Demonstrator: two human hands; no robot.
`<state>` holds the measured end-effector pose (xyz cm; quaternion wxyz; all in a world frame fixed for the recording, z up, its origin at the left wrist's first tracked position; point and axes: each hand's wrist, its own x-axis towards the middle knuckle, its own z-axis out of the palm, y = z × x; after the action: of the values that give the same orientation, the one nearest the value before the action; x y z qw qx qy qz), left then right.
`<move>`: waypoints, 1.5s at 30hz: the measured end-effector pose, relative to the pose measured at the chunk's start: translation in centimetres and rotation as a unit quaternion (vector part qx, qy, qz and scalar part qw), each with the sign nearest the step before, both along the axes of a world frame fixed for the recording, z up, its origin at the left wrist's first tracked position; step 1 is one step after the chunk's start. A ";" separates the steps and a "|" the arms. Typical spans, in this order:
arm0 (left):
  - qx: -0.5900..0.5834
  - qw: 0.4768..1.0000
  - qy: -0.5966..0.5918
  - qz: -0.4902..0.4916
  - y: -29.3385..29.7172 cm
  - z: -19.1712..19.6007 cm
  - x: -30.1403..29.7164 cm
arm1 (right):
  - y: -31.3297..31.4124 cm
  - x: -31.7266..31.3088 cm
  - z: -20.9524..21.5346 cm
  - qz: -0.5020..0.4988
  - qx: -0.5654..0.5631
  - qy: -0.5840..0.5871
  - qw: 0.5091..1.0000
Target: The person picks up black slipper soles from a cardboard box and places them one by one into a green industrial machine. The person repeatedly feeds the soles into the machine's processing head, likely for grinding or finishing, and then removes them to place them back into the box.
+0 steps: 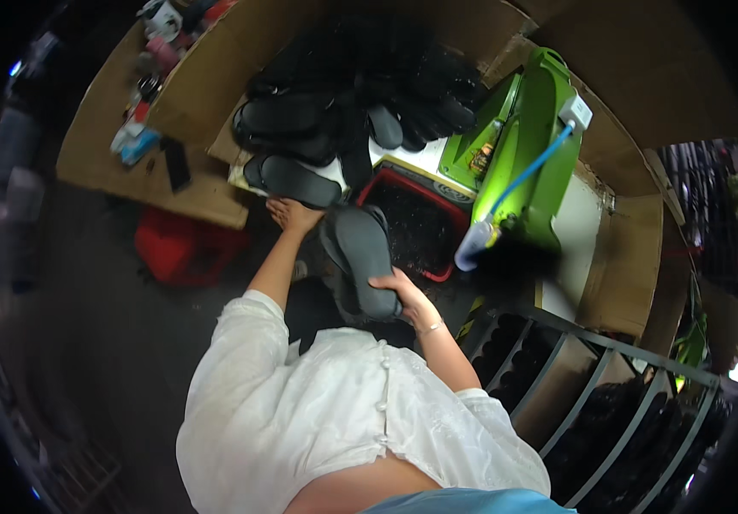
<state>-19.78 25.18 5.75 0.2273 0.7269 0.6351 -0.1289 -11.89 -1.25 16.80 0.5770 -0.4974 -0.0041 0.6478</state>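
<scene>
White tabletop (427, 161) is being occupied by dark footwear (288, 116). Grey sole (359, 244) is being gripped by the right hand (410, 298); left hand (298, 216) finger closure cannot be determined.

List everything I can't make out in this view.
Head view throughout:
Right hand: most fingers, hidden behind the grey sole.
Black footwear pile: rear shapes, lost in shadow.
Red tray: contents, too dark.
Dark shape near the green unit: blurred.
</scene>
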 end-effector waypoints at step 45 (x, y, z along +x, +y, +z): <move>-0.294 0.922 0.250 -0.033 6.9 0.9 4.3 | -18.5 -38.2 -42.4 0.477 -0.290 -0.192 0.807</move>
<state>-15.52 32.09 6.68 0.2602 0.5923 0.5801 -0.4949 -50.13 -19.75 -25.58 0.0115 -0.6910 -0.1632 0.7041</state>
